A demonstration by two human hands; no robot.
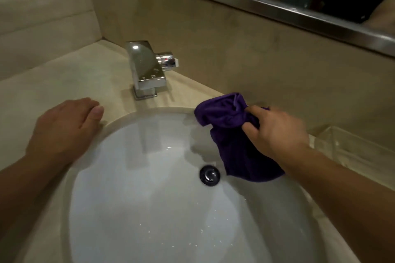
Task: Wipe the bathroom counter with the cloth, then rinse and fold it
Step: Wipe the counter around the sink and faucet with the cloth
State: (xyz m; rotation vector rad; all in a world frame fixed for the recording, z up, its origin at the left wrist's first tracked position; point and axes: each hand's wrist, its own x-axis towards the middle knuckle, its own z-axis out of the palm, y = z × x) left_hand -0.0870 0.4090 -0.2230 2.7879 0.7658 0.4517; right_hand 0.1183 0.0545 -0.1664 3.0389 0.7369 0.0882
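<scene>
Head view: right hand (277, 132) fingers (255, 111) grip cloth (239, 156); left hand (64, 130) fingers (88, 103) lie relaxed on counter (64, 79).

text: none can be read anywhere in view.
faucet (147, 68): at 12 o'clock from the sink (149, 209); bare chrome with a few small dots on its side, but no letters or brand.
cloth (233, 134): at 2 o'clock from the sink; plain purple, with no readable tag or print.
clear box (350, 149): at 3 o'clock from the sink; no legible marking.
</scene>
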